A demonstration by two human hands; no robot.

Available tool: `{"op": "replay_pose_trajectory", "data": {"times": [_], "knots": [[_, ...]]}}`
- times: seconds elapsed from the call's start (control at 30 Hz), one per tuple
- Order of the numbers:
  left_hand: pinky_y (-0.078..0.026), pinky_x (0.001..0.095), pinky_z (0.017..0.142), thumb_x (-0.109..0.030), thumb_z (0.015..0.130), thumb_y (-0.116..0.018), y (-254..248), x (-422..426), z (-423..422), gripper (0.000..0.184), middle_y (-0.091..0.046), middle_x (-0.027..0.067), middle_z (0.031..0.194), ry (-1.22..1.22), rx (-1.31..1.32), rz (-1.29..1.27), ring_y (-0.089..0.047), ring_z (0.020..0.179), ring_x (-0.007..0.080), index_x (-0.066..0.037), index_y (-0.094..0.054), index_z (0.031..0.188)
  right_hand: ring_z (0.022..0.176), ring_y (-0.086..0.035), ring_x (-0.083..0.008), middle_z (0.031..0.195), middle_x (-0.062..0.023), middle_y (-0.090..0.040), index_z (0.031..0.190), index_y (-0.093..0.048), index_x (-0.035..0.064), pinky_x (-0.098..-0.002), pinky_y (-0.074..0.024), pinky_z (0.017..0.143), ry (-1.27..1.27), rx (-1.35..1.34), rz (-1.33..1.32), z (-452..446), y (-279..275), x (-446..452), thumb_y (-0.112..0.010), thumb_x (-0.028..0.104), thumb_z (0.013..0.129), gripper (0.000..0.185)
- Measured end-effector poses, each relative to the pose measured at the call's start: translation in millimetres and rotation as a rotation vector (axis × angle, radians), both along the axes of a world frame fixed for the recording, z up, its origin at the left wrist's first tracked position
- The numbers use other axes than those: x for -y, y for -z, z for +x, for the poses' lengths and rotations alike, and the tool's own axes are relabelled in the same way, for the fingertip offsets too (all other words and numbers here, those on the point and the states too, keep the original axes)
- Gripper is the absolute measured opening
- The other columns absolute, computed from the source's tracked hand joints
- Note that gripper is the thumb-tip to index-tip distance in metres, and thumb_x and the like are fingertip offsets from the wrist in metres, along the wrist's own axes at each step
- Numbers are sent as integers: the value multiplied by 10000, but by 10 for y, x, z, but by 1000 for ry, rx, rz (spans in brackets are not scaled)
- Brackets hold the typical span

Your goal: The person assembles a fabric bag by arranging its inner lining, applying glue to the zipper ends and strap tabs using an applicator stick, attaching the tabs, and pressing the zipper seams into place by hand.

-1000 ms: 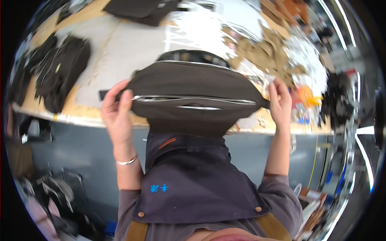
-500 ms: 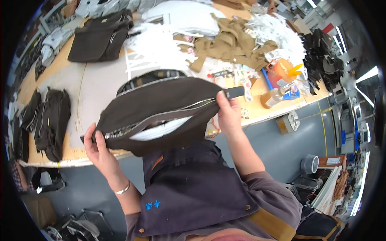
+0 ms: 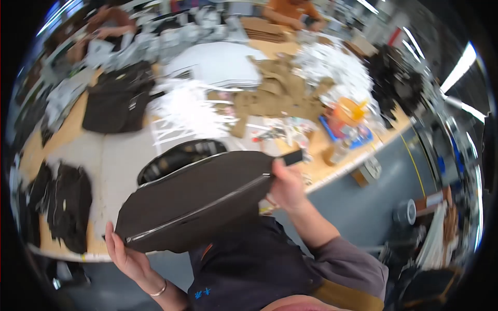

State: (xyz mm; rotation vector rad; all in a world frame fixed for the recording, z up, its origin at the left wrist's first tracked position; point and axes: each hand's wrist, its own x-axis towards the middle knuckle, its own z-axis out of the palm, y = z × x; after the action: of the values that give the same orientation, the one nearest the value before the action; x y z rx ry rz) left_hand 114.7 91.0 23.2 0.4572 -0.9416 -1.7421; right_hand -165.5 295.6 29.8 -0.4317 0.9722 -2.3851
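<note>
A dark brown-black zippered waist bag (image 3: 194, 199) stretches between my two hands above the table's front edge. My left hand (image 3: 127, 259) grips its lower left end, thumb in front and fingers behind. At the upper right end my right hand (image 3: 287, 182) pinches the corner, beside a short dark strap (image 3: 291, 157) that sticks out. The long silver front zipper runs slantwise between the hands, its two edges lying together. Behind the bag's top edge a rounded dark piece (image 3: 181, 158) shows, partly hidden by the bag.
Two dark bags (image 3: 70, 207) lie at the table's left, and a larger black bag (image 3: 118, 98) further back. White strips (image 3: 189, 111), brown fabric pieces (image 3: 280, 88) and an orange container (image 3: 346, 111) in a blue tray cover the far side. Two people sit beyond the table.
The bag's front opening, which gaped and showed a white inside, now lies flat with the zipper edges together. The view has tilted up, bringing people into sight. Both hands keep their hold.
</note>
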Motion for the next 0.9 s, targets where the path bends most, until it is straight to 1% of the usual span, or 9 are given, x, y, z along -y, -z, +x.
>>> {"op": "replay_pose_trajectory", "data": {"times": [0.07,0.1,0.2,0.33,0.4,0.57,0.7,0.83,0.9], "knots": [[-453,300,869,-80,948,-449,-240,-5,-37,351,-592,127,1064,-125,101,-24,-566,992,177,53,-445,1272,966,-620,-205,1057,-110,-636,1018,-618,-6,-351,-496,843,-51,-66,54,-56,-219,61,-553,166,911,212],[-441,269,824,-79,944,-459,-246,75,7,341,-582,84,998,-140,149,-61,-546,924,133,58,-462,1256,889,-636,-184,1021,-101,-651,1069,-603,23,-296,-512,713,-97,-41,146,-127,-244,113,-553,184,914,229],[-381,192,662,-90,914,-524,-200,433,-57,304,-512,-23,841,-202,333,-155,-449,733,37,40,-545,1187,638,-534,-55,856,-9,-648,994,-608,70,-183,-312,436,-286,-8,295,-382,-286,414,-583,251,902,204],[-338,171,561,-151,872,-611,-557,1396,-341,283,-542,-43,869,-198,521,-292,-430,657,19,-23,-620,1124,561,-463,-41,751,43,-591,886,-606,94,-186,-326,448,-271,-7,419,-785,-474,1482,-599,293,897,200],[-375,156,624,-186,879,-610,-1120,1769,-520,298,-605,-19,978,-422,584,-478,-505,790,13,-23,-615,1128,567,-481,-59,746,23,-591,861,-596,78,-186,-368,478,-238,-219,251,-923,-877,1910,-591,313,901,239],[-457,222,755,-200,888,-609,-1879,2915,-844,400,-573,49,1070,-443,224,-718,-540,907,93,-56,-511,1249,777,-565,-80,909,-14,-636,947,-630,35,-217,-452,568,-9,-614,-36,-944,-1633,2815,-629,355,871,329],[-469,338,823,-309,816,-686,-1467,3561,-1314,783,-506,126,1100,-430,447,-465,-514,998,204,-92,-225,1411,833,-542,-121,999,-54,-608,977,-619,-17,-245,-498,630,-87,-387,97,-1062,-1187,3749,-662,390,836,433],[-439,333,892,-292,847,-646,-576,3577,-1508,549,-515,78,1186,-134,902,-204,-502,1062,230,-140,-428,1327,927,-485,-158,1125,-26,-566,1150,-554,51,-314,-457,758,-352,-388,584,-1243,-279,4138,-608,485,844,534],[-420,350,937,-232,835,-656,5,3673,-1406,445,-492,97,1262,-132,1078,-438,-468,1155,238,-117,-525,1245,920,-477,-157,1145,-18,-559,1179,-543,70,-322,-447,779,-467,-418,730,-1255,34,4118,-596,521,837,568]]}}
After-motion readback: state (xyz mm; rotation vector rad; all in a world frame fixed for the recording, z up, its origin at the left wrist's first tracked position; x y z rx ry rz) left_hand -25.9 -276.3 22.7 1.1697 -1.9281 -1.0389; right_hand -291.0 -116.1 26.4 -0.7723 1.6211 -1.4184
